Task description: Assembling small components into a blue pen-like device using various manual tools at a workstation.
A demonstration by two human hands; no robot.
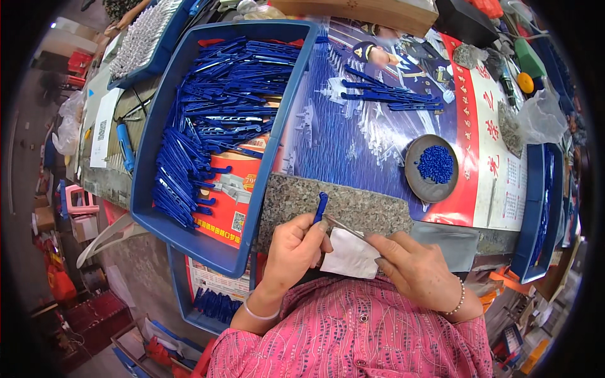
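Observation:
My left hand (pixel 295 247) pinches a slim blue plastic piece (pixel 321 206) upright between thumb and fingers, its rounded end sticking up. In my right hand (pixel 413 263) is a thin metal tool (pixel 345 228), perhaps tweezers, its tip close to the blue piece beside my left fingers. A folded white cloth or paper (pixel 350 253) lies below the tool, between both hands. Just beyond them is a speckled stone slab (pixel 353 196). To the right, a round dish (pixel 414 177) holds small blue pellet-like parts (pixel 436 165). Several long blue pieces (pixel 391 94) lie loose on the printed table sheet.
A large blue tray (pixel 272 165) full of long blue pieces stands at left, with another tray (pixel 183 296) below it. White slim parts fill a tray (pixel 146 44) at far left. A wooden box (pixel 359 11) borders the back; a blue bin (pixel 528 252) stands at right.

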